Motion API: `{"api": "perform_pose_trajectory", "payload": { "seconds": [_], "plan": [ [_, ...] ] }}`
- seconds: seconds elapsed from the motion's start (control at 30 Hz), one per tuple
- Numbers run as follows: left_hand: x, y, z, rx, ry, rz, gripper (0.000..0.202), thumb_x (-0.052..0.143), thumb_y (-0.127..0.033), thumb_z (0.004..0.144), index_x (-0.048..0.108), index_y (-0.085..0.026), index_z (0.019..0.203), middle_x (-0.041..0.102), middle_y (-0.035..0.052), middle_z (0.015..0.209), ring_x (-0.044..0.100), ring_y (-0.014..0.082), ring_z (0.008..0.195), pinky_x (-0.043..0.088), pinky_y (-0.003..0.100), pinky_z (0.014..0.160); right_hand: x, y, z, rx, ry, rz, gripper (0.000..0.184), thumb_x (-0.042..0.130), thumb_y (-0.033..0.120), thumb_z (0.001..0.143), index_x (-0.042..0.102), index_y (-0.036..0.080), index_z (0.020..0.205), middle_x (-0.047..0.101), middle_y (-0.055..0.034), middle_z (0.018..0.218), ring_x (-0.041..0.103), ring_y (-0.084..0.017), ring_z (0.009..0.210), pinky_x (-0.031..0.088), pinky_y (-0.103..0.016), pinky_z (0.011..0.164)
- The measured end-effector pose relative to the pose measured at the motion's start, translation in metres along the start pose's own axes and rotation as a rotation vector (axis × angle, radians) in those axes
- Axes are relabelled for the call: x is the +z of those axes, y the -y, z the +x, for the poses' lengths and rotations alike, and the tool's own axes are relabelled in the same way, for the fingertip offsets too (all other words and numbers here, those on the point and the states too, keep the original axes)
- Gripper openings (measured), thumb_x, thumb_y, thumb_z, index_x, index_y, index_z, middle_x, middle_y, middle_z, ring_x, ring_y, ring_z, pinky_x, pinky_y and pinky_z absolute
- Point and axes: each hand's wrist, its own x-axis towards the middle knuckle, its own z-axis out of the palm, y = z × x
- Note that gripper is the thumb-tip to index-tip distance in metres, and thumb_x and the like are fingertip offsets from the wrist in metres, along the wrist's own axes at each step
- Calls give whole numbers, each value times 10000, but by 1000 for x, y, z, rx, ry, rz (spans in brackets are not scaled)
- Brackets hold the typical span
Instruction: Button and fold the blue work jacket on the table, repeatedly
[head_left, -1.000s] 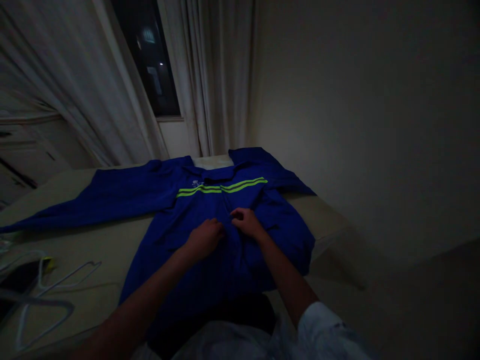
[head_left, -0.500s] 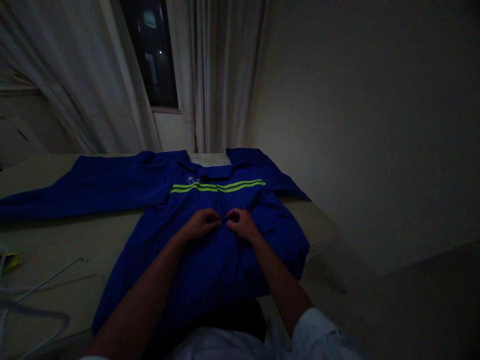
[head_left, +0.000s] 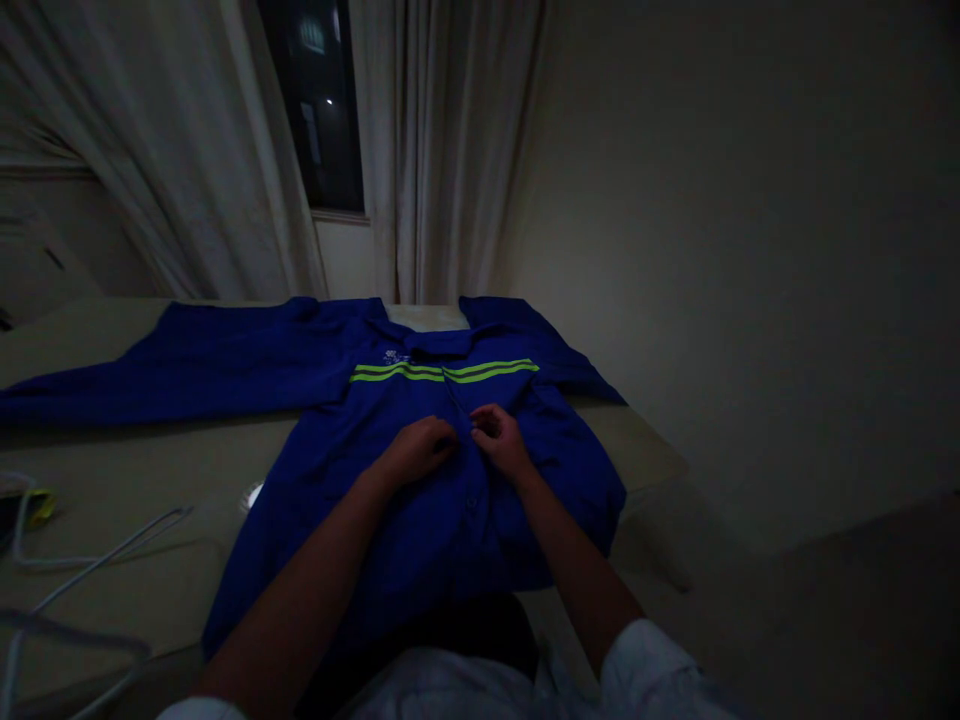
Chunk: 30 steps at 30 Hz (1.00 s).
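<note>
A blue work jacket [head_left: 337,440] with yellow-green stripes across the chest lies front up, its sleeves spread to both sides. At the front placket, below the stripes, my left hand [head_left: 420,450] has its fingers curled closed on the cloth edge. Just right of it, my right hand [head_left: 501,440] pinches the placket between thumb and fingers. A button [head_left: 471,504] shows lower on the placket. Exactly what lies between the fingertips is too dark and small to make out.
The jacket rests on a pale table [head_left: 150,470]. White wire hangers [head_left: 97,565] lie at the left, beside a yellow and black object [head_left: 37,508]. Behind the table hang curtains [head_left: 427,150] around a dark window [head_left: 319,110]. A wall [head_left: 712,250] stands at the right.
The view has shifted slightly, so the scene sits a little to the right. My hands stay at the placket, now a little farther apart, with the left fingers more curled.
</note>
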Motion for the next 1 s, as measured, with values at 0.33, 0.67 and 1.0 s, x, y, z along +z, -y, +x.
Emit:
{"api": "perform_pose_trajectory", "payload": {
  "seconds": [0.33,0.67,1.0],
  "plan": [
    [0,-9,-2,47,-46,35,164,594,-223,953,733,-257,1033,732,56,1034,640,228,1015,482,346,908,2,-5,1,38,70,23,271,754,353,700,628,218,898,709,-25,867,680,-187,807,553,-310,779],
    [8,-14,-1,-100,-155,-42,275,619,-177,858,681,-248,1117,689,12,874,643,190,810,455,293,725,0,1,1,91,68,76,269,764,438,741,662,211,845,688,-3,769,657,-176,725,529,-294,710],
    [6,-5,5,-193,-236,-488,202,650,-214,800,784,-174,946,810,47,905,745,205,836,540,292,766,0,-3,-1,-6,89,3,217,764,329,764,724,211,942,739,-24,875,683,-183,805,536,-297,763]
  ]
}}
